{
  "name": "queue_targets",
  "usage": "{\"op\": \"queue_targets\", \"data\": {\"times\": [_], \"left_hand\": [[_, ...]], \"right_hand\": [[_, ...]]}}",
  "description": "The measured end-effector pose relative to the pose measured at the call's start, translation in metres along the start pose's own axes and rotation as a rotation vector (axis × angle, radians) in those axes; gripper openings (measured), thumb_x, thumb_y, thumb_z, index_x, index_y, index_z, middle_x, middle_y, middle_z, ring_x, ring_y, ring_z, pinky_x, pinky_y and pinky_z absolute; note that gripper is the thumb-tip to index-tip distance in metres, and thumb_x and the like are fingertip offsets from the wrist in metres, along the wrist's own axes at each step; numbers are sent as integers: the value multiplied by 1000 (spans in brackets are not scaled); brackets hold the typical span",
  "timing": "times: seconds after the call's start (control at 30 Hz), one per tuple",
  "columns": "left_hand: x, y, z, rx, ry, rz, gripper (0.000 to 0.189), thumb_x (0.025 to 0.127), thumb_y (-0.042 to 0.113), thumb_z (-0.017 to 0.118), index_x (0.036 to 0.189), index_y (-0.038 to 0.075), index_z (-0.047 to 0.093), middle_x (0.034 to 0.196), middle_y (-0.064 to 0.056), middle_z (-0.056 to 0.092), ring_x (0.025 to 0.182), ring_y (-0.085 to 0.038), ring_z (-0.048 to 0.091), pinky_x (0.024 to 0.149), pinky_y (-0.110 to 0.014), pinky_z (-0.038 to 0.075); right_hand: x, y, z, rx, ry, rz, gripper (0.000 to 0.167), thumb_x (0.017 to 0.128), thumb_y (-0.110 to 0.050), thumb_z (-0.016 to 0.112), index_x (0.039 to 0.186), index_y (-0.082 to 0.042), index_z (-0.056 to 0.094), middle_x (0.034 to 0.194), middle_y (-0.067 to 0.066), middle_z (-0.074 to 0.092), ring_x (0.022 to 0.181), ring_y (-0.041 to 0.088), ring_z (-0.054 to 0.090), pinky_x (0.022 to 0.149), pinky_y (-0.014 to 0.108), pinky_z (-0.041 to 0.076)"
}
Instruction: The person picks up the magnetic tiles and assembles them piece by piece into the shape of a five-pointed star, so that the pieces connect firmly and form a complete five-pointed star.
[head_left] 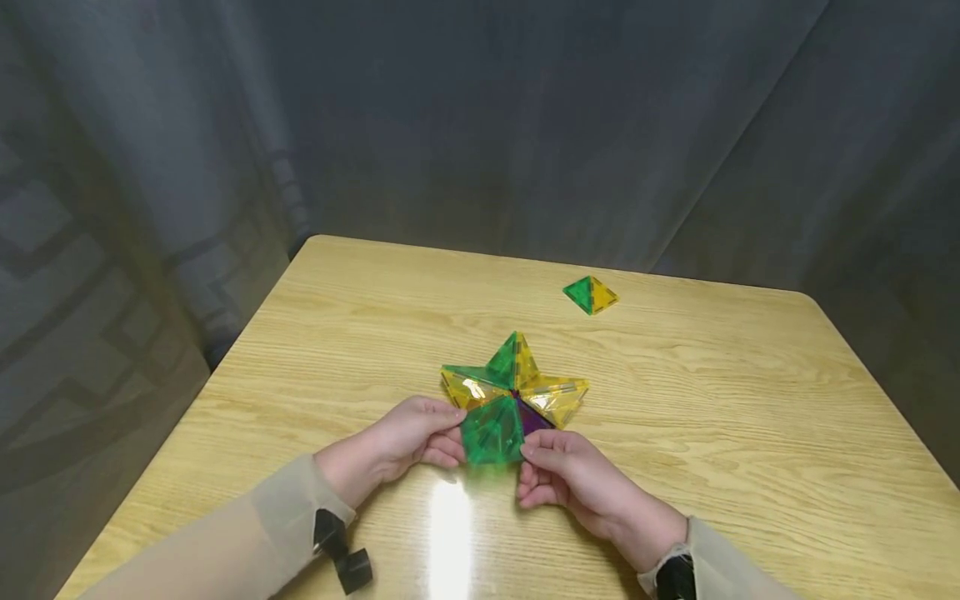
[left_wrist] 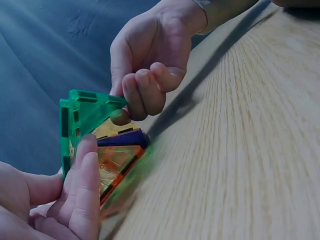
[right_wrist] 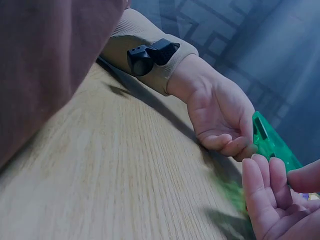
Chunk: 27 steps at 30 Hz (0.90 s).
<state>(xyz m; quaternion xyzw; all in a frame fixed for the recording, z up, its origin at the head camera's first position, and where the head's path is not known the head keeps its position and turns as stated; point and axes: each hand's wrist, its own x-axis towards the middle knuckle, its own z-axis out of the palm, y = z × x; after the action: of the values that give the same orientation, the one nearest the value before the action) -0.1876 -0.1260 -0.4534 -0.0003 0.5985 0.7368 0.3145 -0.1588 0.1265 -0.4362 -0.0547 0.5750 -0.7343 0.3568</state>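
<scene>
A star of translucent magnetic tiles lies on the table, with yellow tiles [head_left: 557, 398], green tiles [head_left: 504, 362] and a purple tile [head_left: 536, 417] in view. At its near side, both hands hold a green magnetic-tile piece [head_left: 492, 432], made of joined triangles. My left hand [head_left: 420, 433] pinches its left edge, thumb above and fingers beneath. On the opposite edge, my right hand [head_left: 577, 475] pinches a corner between thumb and index finger. An orange tile [left_wrist: 117, 165] shows behind the fingers in the left wrist view. Below the piece, a green patch is blurred; its shape is unclear.
Farther back on the wooden table [head_left: 360, 317] lies a small flat pair of triangle tiles [head_left: 591, 295], one green and one yellow. Dark curtains [head_left: 480, 125] hang behind the table's far edge. A black wrist camera [head_left: 343, 552] is strapped to the left sleeve.
</scene>
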Motion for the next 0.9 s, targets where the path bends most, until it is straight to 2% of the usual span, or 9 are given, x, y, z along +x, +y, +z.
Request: {"op": "queue_targets", "data": {"times": [0.33, 0.6, 0.9], "left_hand": [[5, -1, 0, 11, 13, -4, 24, 100, 7, 53, 109, -15, 60, 82, -17, 71, 68, -19, 71, 69, -36, 61], [2, -1, 1, 37, 17, -19, 25, 99, 6, 55, 109, -16, 61, 91, -25, 71, 74, -23, 72, 73, -39, 60], [-3, 0, 1, 51, -43, -41, 30, 98, 9, 55, 112, -16, 62, 93, -29, 69, 83, -30, 73, 72, -39, 60]], "right_hand": [[5, 4, -4, 45, 17, 31, 10, 102, -10, 51, 97, -1, 53, 78, 5, 64, 71, 17, 67, 72, 32, 60], [6, 5, -4, 65, 16, 36, 9, 101, -9, 52, 99, 0, 53, 78, 6, 66, 72, 17, 68, 73, 33, 60], [6, 7, -2, 55, 52, 39, 11, 101, -6, 49, 103, 5, 51, 82, 9, 66, 77, 20, 69, 77, 35, 60]]}}
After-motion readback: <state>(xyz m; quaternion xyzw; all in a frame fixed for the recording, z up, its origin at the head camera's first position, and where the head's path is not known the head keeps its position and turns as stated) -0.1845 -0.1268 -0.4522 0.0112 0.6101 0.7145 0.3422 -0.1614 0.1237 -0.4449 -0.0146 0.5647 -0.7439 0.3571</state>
